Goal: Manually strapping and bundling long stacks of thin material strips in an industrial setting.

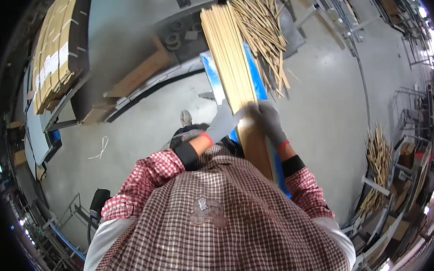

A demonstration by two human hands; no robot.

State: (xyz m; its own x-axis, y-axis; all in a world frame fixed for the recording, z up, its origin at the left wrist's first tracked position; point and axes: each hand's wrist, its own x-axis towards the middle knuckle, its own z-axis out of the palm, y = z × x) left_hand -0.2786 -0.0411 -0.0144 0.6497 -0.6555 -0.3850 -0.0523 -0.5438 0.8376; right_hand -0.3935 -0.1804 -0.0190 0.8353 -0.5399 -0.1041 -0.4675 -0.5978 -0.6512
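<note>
A long bundle of pale wooden slats point(229, 59) lies lengthwise in front of me on a narrow blue-edged bench point(258, 77). Below the near end of the slats, a long brown piece that looks like cardboard point(255, 150) runs on toward my body. My left hand point(222, 121), in a grey glove with a red cuff, is closed on the left edge where slats and brown piece meet. Opposite it, my right hand point(268, 122), gloved alike, has its fingers curled on the right edge. Glare between the hands blurs the fingertips.
A heap of loose thin sticks point(262, 21) lies beyond the bench to the right. Strapped long brown packages point(55, 56) are stacked on the left. Another stick pile point(378, 159) is at the right. A white strap scrap point(100, 148) lies on the floor.
</note>
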